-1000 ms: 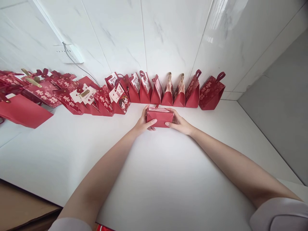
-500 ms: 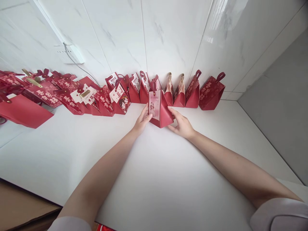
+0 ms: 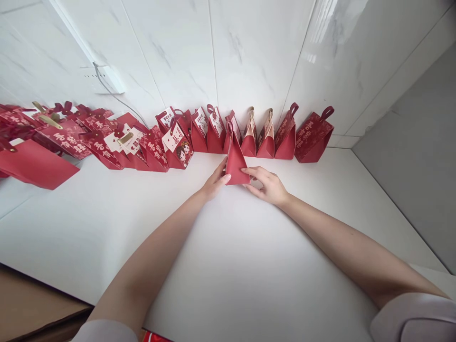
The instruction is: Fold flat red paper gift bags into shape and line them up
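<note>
Between left fingers point(image 3: 223, 180) and right fingers point(image 3: 254, 171), both half-curled — red box point(image 3: 235, 166) held; contents hidden.

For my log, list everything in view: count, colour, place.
Held box: one, red, between hands
Boxes: four, red, two part beige, right of it
Other boxes: many, red, some part white, behind and left
Table: one, white, beneath
Tiled wall: one, white, behind
Socket: one, white, on wall
Cable: one, grey, at socket
Side panel: one, grey, far right
Board: one, brown, lower left
Unclear item: one, red, bottom edge
Left hand, right hand: one each, bare, on box
Arms: two, pale-sleeved, from below
</note>
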### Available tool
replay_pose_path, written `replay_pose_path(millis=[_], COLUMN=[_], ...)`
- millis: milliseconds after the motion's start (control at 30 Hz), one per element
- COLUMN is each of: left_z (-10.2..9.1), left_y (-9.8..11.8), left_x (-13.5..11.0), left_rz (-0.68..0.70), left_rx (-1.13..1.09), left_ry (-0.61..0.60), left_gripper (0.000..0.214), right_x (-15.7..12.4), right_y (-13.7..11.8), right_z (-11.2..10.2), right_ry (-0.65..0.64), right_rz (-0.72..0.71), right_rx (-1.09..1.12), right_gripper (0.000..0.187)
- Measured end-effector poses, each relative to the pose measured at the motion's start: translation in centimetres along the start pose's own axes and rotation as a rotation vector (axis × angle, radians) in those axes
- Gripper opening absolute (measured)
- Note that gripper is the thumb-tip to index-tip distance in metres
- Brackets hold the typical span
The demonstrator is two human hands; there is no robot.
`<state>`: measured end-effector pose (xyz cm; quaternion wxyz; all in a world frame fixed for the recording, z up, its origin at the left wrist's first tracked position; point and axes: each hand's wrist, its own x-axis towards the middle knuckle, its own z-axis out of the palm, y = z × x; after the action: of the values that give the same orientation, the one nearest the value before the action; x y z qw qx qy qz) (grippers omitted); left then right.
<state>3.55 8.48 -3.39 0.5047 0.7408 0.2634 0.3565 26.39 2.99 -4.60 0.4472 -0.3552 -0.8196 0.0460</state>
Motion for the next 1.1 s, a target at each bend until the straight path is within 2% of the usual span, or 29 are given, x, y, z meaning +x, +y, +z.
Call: replay_pose_path(millis=[433, 1100], left_z=[-0.21, -0.08], left_y=[-0.36, -0.45], left_x=[0.02, 0.04], left_rz=[-0.005, 0.029], left_rx=[0.085, 0.092], left_ry=[0.025, 0.008], left_gripper=[0.072, 0.075], right_x=[0.03, 0.02], right_y=[-0.24, -0.01], right_z=[-0.03, 0.11], right_ry=[-0.022, -0.014], right_rz=[0.022, -0.056], right_rx=[-0.021, -0.06], right_gripper=[0.038, 0.025])
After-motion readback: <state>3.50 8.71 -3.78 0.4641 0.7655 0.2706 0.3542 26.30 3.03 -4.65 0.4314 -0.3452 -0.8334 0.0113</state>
